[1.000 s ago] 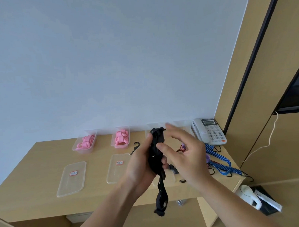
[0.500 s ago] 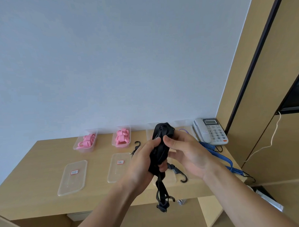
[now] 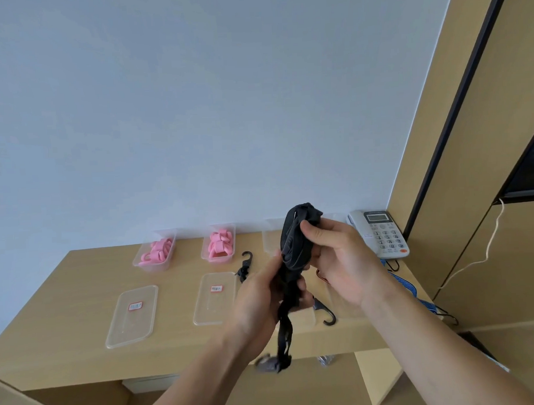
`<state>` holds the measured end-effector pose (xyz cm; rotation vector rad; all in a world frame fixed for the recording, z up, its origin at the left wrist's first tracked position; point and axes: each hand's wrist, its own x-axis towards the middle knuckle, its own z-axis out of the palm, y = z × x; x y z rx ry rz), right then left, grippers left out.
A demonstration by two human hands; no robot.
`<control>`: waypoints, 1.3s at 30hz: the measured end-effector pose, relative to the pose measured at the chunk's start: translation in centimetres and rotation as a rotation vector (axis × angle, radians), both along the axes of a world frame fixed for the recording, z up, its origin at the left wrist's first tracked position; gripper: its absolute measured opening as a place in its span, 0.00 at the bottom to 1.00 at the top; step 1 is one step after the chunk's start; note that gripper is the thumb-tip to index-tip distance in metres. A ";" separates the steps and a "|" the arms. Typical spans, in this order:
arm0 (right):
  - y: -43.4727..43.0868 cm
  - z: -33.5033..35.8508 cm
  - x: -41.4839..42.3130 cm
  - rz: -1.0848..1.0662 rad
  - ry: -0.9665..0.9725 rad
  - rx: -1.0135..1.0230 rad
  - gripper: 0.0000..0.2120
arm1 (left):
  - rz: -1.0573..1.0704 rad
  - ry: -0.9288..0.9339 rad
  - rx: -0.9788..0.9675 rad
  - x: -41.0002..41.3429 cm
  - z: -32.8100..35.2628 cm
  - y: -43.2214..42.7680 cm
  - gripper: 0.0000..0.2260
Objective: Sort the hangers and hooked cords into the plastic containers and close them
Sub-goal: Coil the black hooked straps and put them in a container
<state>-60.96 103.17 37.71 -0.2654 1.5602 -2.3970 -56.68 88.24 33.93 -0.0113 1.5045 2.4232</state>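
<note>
Black flat elastic hooked cord [image 3: 295, 253], head view: bunched in mid-air over the tan wooden desk [image 3: 80, 302]; left hand [image 3: 257, 300] grips its lower part; right hand [image 3: 338, 260] pinches the top loops; tail dangles loose; wind it in and tuck the hooks before dropping it into the clear plastic container [image 3: 272, 237] behind, else the lid likely fouls.

Two bare arms are seen, one from each side at the bottom. The left hand [image 3: 257, 297] and the right hand [image 3: 338, 260] are bare too. Both forearms are shown uncovered right down to the edge of the view, where they are cut off.
</note>
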 end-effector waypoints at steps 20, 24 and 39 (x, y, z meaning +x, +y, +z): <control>-0.6 -1.6 1.1 -0.315 0.332 0.241 0.15 | -0.146 -0.256 0.189 1.2 -0.9 0.7 0.24; -0.8 -3.0 2.0 -0.297 0.546 0.422 0.21 | -0.215 -0.315 0.424 0.7 -1.0 0.3 0.29; -1.4 -7.3 5.4 0.076 0.218 0.594 0.46 | 0.186 -0.176 0.308 -2.6 -0.2 -2.6 0.11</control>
